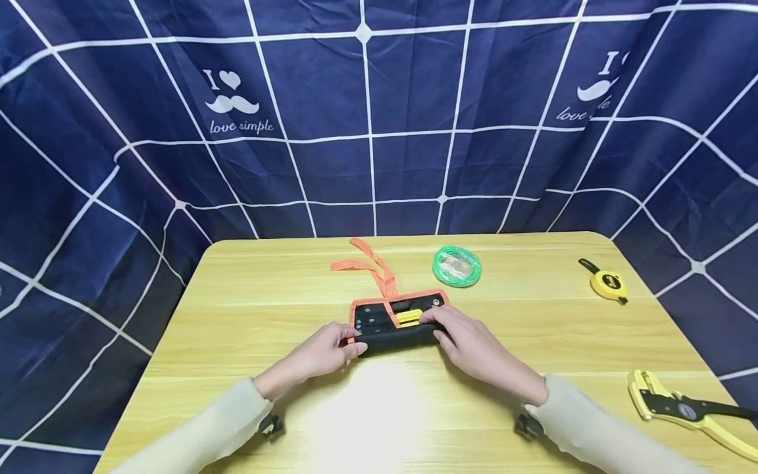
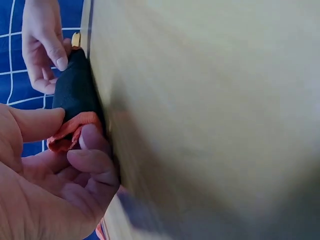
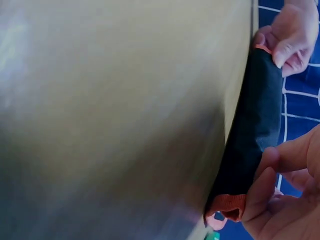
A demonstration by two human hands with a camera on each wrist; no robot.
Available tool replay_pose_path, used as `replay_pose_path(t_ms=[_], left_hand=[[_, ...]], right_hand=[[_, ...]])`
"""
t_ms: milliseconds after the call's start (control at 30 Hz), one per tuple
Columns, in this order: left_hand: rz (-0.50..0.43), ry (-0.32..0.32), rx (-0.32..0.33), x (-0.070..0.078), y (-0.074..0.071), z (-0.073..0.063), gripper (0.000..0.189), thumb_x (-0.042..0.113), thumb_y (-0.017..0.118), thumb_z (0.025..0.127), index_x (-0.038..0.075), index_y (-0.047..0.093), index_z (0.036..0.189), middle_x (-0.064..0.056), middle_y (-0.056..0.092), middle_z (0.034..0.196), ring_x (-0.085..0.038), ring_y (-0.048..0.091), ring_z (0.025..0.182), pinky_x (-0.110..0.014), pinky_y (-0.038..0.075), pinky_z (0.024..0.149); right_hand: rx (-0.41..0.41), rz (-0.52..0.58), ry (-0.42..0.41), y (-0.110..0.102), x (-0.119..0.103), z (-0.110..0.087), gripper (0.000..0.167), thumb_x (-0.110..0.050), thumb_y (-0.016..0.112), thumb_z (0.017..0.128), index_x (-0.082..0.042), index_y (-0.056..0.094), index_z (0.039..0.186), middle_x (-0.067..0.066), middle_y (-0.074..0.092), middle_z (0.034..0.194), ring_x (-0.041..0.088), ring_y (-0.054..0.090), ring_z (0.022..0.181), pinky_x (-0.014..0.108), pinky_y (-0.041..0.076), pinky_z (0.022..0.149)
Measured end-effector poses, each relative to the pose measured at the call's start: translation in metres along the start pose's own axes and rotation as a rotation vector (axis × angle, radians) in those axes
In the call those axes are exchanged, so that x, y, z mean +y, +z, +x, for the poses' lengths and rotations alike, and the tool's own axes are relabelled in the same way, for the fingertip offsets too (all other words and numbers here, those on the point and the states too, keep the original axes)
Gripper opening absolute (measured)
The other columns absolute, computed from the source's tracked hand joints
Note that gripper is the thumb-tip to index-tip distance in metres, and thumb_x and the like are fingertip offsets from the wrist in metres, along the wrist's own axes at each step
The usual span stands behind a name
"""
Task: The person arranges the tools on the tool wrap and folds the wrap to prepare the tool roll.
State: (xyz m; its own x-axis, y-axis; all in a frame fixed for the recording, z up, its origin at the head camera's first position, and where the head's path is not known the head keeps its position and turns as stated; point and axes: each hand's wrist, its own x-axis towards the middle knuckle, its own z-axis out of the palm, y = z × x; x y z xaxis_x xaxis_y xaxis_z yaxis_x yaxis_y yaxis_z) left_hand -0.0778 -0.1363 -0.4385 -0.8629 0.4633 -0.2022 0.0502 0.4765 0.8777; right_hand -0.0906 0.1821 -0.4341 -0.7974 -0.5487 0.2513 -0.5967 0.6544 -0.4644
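Note:
A black fabric tool roll (image 1: 387,340) with orange trim lies partly rolled up at the middle of the table. My left hand (image 1: 328,347) pinches its left end between thumb and fingers, right at the orange edge, as the left wrist view shows. At the opposite end, my right hand (image 1: 470,339) grips the rolled part. Yellow handles (image 1: 408,316) stick out of the pocket near the right fingertips. Orange ties (image 1: 379,266) trail from the roll's back edge toward the far side. What lies inside the rolled portion is hidden.
Behind the roll sits a coil of green wire (image 1: 456,266). A yellow tape measure (image 1: 608,284) is at the back right, and a yellow and black wire stripper (image 1: 681,408) lies at the front right. Blue checked curtains (image 1: 408,164) surround the wooden table (image 1: 249,303).

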Motion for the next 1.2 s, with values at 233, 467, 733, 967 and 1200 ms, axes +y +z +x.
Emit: replay_pose_path(t_ms=[233,467,733,967,1200], left_hand=[[-0.011,-0.073,-0.100,-0.005,-0.007,0.008,0.038,0.032,0.064,0.112,-0.002,0.079,0.112,0.002,0.065,0.070,-0.008,0.051,0.059,-0.031,0.051,0.079],[0.024,-0.106,-0.134,0.005,-0.009,0.007,0.038,0.033,0.061,0.113,0.011,0.071,0.084,0.003,0.051,0.055,-0.010,0.040,0.049,-0.031,0.042,0.065],[-0.048,-0.153,-0.144,0.010,-0.008,0.004,0.036,0.023,0.061,0.113,0.002,0.067,0.085,-0.004,0.055,0.053,-0.014,0.045,0.042,-0.027,0.045,0.052],[-0.177,-0.198,-0.181,0.008,-0.007,0.005,0.039,0.022,0.061,0.113,-0.002,0.065,0.083,-0.005,0.054,0.052,-0.013,0.045,0.039,-0.023,0.037,0.043],[-0.226,-0.185,-0.239,0.007,-0.008,0.005,0.045,0.024,0.058,0.114,-0.001,0.064,0.078,-0.005,0.054,0.050,-0.011,0.046,0.037,-0.021,0.023,0.039]], right_hand=[[0.088,-0.177,-0.084,0.003,-0.005,0.002,0.028,0.005,0.076,0.097,-0.010,0.077,0.121,0.001,0.065,0.111,0.013,0.061,0.070,0.032,0.053,0.057],[0.016,-0.225,-0.063,0.001,-0.005,0.001,0.039,-0.013,0.083,0.093,-0.006,0.076,0.131,0.007,0.064,0.121,0.013,0.059,0.067,0.032,0.051,0.059],[-0.045,-0.221,-0.075,0.000,0.000,0.004,0.050,-0.014,0.094,0.088,-0.007,0.074,0.134,0.006,0.064,0.121,0.017,0.066,0.082,0.038,0.059,0.071],[-0.042,-0.272,-0.107,0.002,0.001,0.008,0.056,-0.011,0.098,0.083,-0.004,0.075,0.133,0.009,0.061,0.120,0.021,0.067,0.088,0.040,0.060,0.074],[-0.038,-0.341,-0.168,-0.001,0.003,0.009,0.057,-0.011,0.099,0.082,-0.004,0.076,0.133,0.006,0.061,0.112,0.019,0.064,0.082,0.038,0.058,0.072]])
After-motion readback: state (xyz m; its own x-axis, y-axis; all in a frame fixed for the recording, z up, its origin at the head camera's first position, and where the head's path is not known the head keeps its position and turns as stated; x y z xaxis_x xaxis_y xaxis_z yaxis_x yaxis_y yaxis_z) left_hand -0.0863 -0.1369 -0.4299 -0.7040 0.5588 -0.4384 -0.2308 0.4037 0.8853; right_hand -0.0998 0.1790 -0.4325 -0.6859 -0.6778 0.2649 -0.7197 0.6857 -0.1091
